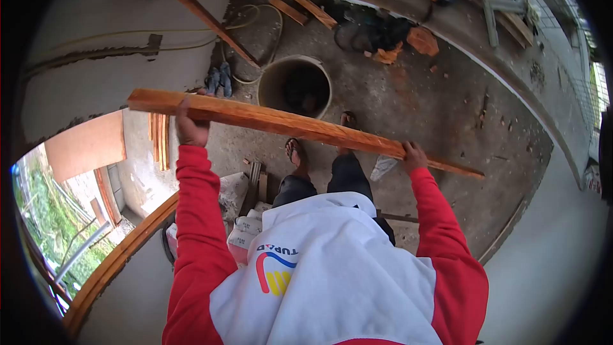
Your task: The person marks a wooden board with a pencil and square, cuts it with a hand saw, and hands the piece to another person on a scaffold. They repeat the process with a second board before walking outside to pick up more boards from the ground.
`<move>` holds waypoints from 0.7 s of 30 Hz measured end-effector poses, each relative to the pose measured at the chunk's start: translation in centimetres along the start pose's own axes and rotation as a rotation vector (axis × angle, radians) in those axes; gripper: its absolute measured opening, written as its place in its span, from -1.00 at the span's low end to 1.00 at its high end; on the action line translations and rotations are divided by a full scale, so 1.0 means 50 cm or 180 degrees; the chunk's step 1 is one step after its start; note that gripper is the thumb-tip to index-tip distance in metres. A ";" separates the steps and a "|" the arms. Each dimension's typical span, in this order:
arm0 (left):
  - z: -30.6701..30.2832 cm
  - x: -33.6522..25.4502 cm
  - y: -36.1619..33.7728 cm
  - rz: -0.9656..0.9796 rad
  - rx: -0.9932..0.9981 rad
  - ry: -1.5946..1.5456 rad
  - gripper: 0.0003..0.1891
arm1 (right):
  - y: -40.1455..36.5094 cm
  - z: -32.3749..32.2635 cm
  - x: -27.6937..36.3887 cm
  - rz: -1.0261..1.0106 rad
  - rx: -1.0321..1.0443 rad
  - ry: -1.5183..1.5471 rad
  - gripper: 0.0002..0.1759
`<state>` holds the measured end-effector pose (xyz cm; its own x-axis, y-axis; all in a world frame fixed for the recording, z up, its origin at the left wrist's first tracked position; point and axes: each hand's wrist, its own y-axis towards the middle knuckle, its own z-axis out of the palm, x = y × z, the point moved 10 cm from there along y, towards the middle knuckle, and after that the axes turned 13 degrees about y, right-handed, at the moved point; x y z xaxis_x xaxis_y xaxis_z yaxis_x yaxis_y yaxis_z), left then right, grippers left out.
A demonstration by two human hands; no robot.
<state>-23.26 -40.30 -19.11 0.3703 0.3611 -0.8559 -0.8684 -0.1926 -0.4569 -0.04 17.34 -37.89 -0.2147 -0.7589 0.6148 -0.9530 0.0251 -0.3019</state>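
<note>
A long reddish-brown wooden plank [281,120] spans across in front of me, tilted down toward the right. Near its wide left end, my left hand [191,126] is closed around it, the fingers partly hidden behind the wood. My right hand [414,155] grips the plank toward its narrower right end. Below the plank, as seen from above, my sandalled feet [294,152] stand on the concrete floor. Just beyond the plank's middle is a round, light-coloured bucket [264,92] with dark contents I cannot make out.
A slanting timber [198,13] stands at upper left beside a looped hose [281,29]. Short wood pieces [314,11] and a dark heap [370,32] lie near the far wall. White bags [242,233] sit by my left leg. A doorway opens at left.
</note>
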 end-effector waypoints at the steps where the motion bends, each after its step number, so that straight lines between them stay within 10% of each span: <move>1: -0.010 -0.013 -0.005 0.0089 -0.0175 0.0130 -0.58 | 0.010 0.017 -0.003 0.0049 0.0141 0.0097 -0.62; 9: -0.040 0.009 -0.001 0.0001 0.0713 0.0025 -0.53 | 0.121 0.201 -0.014 0.0588 0.2138 0.0210 -0.62; 12: -0.122 0.053 0.057 -0.0070 -0.0019 0.0429 -0.45 | 0.153 0.255 -0.012 0.0417 0.2603 -0.0610 -0.52; 17: -0.199 0.091 0.082 -0.0456 -0.1793 0.1756 -0.23 | 0.200 0.291 -0.013 0.0708 0.1934 0.0152 -0.37; 21: -0.254 0.157 0.141 -0.0675 -0.1509 0.1619 -0.33 | 0.213 0.326 -0.021 0.0783 0.1899 0.0152 -0.33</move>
<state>-22.27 -50.40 -32.14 0.7224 -0.0121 -0.6914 -0.5673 -0.5820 -0.5826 -6.47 7.82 -53.64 -0.4342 -0.7470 0.5035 -0.5951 -0.1818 -0.7828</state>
